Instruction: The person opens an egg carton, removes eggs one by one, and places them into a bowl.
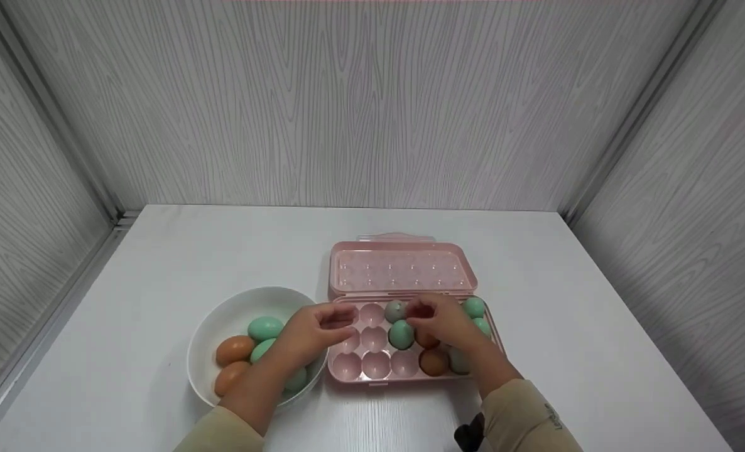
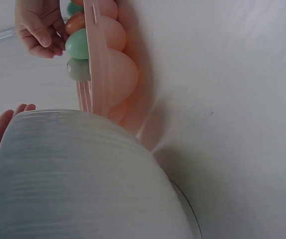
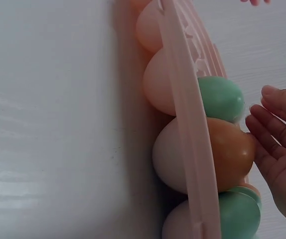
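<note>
A pink egg carton (image 1: 375, 364) lies with its lid folded back, holding green and brown eggs in its middle and right cups; several left cups hold nothing. My right hand (image 1: 445, 320) hovers over the carton beside a green egg (image 1: 401, 334), fingers loosely bent and nothing visible in them. In the right wrist view, its fingertips are close to a brown egg (image 3: 230, 154); whether they touch it I cannot tell. My left hand (image 1: 313, 333) is over the right rim of a white bowl (image 1: 200, 351), its fingers relaxed and holding nothing, pointing toward the carton.
Inside the bowl are brown eggs (image 1: 234, 349) and green eggs (image 1: 264, 328), partly hidden by the left forearm. The raised carton lid (image 1: 404, 267) lies at the back. Grey wood-grain panels (image 1: 347, 107) enclose the white table (image 1: 554, 301) behind and at both sides.
</note>
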Tool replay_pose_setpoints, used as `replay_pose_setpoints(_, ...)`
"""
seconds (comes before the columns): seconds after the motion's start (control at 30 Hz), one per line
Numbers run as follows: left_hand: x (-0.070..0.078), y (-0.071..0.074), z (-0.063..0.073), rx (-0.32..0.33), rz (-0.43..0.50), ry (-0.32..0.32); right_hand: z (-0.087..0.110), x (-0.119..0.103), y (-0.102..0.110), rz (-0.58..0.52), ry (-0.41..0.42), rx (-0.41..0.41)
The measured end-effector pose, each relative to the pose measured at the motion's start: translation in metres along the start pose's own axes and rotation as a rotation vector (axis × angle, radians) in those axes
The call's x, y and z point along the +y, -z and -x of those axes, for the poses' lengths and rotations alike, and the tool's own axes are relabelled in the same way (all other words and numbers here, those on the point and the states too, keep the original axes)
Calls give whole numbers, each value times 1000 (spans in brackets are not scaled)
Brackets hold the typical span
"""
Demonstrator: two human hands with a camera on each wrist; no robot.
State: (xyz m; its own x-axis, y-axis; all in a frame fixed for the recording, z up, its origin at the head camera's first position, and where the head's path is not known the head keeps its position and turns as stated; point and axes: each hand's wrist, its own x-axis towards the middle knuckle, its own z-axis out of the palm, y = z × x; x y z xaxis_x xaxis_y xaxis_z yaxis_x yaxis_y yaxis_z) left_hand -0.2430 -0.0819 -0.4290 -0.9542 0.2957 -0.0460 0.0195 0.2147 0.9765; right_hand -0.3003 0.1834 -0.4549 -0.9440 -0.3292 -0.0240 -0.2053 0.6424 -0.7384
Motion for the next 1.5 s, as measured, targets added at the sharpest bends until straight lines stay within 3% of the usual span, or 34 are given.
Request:
replay_pose_setpoints(0.3, 2, 1, 0, 6, -53, 36, -1, 2, -7, 101, 134, -14)
replay_pose_setpoints(0.67, 2, 1, 1, 23, -64, 47, -2, 9, -11, 147, 208, -137)
replay_pose_setpoints(0.7, 7, 1, 3, 25, -66, 52, -3, 10, -11, 156, 216, -147)
replay_pose_setpoints(0.93, -1, 0, 0, 30, -61, 40, -3, 12, -15, 188, 273, -151)
replay_pose_setpoints(1.1, -3, -1, 1, 27, -59, 25, -2, 12, -16, 154, 275, -136)
replay_pose_setpoints(1.5, -3, 2, 1, 27, -65, 13, 0, 1, -4, 115, 137, -82)
